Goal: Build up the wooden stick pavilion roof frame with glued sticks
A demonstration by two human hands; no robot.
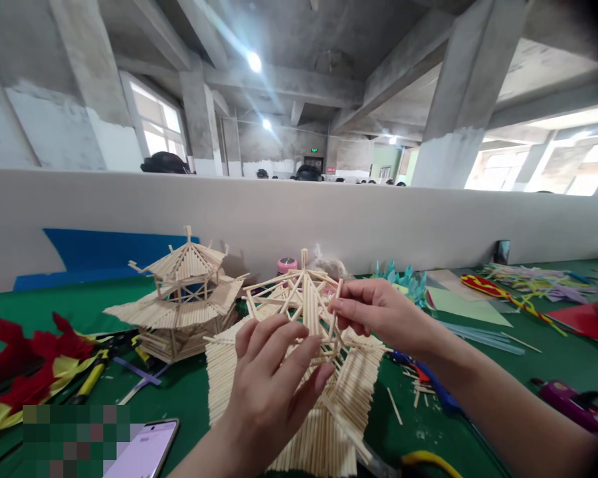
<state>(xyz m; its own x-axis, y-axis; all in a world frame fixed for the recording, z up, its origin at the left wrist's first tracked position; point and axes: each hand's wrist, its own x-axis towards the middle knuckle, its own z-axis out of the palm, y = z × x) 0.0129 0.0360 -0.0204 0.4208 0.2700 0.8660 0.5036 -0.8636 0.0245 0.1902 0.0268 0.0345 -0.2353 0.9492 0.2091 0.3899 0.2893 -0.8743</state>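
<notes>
A pagoda model [229,372] built of thin wooden sticks stands in front of me, its upper roof partly a bare frame and partly covered with sticks. My right hand [363,305] pinches a short wooden stick [337,309] against the right side of that upper roof. Over the model's front left, my left hand [279,378] is open, fingers bent and thumb apart; whether its fingertips touch the sticks I cannot tell. It hides part of the lower roof. To the left stands a second stick pagoda [189,265], its roofs covered with sticks.
A phone [152,451] lies at the front left, near red cloth [14,358] and yellow-handled pliers [90,378]. Loose stick pieces [395,406], a blue-handled tool [441,392] and a purple tool [573,401] lie right. Behind the green table rises a white partition [299,209].
</notes>
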